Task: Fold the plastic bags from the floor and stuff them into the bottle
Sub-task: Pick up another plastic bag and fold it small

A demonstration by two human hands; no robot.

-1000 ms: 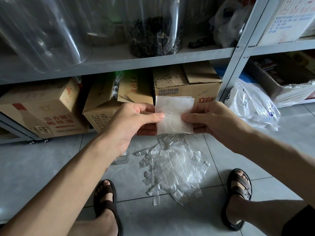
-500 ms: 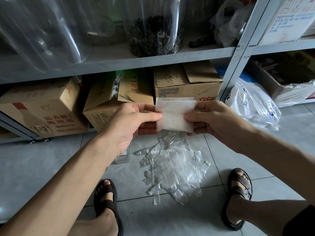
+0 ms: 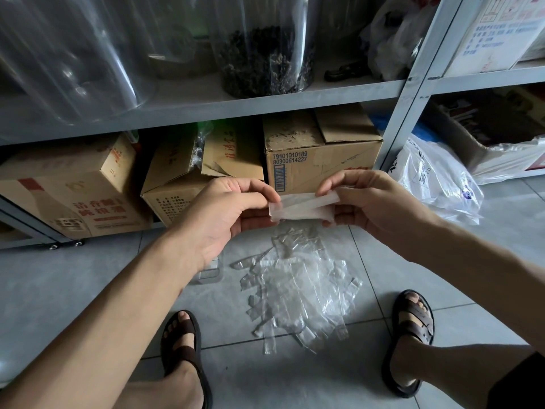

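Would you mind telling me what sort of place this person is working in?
Probably a storeroom: grey metal shelving holds taped brown cardboard cartons and large clear jars, above a grey tiled floor.

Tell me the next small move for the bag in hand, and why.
Probably bring the right hand across to the left hand, folding the plastic bag in half: each hand pinches one end of a long, narrow strip, likely too long to stuff.

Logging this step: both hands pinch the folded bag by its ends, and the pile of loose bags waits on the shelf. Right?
Not quite. The left hand and right hand do pinch the folded bag by its ends, but the head view shows the pile of loose bags lying on the floor instead.
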